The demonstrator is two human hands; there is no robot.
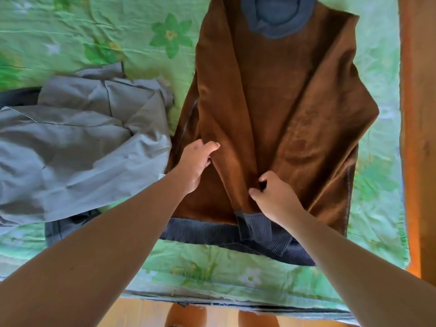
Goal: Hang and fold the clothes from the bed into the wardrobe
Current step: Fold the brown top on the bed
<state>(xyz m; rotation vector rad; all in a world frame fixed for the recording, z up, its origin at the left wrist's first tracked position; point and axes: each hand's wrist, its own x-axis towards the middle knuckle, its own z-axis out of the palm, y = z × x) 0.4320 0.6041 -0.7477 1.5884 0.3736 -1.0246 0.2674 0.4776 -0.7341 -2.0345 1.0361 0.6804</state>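
A brown sweater (pixel 278 102) with a blue-grey collar and ribbed blue hem lies flat on the bed, collar away from me, hem toward me. Its left sleeve is folded in over the body, cuff down by the hem. My left hand (pixel 197 161) pinches the folded sleeve's edge near the sweater's left side. My right hand (pixel 273 197) pinches the sleeve fabric lower down, just above the ribbed cuff (pixel 256 226).
A crumpled grey garment (pixel 77 138) lies left of the sweater, over dark blue clothing (pixel 61 226). The green floral bedsheet (pixel 94 31) covers the bed. An orange wooden bed frame (pixel 417 114) runs along the right. Wooden floor and my feet show below.
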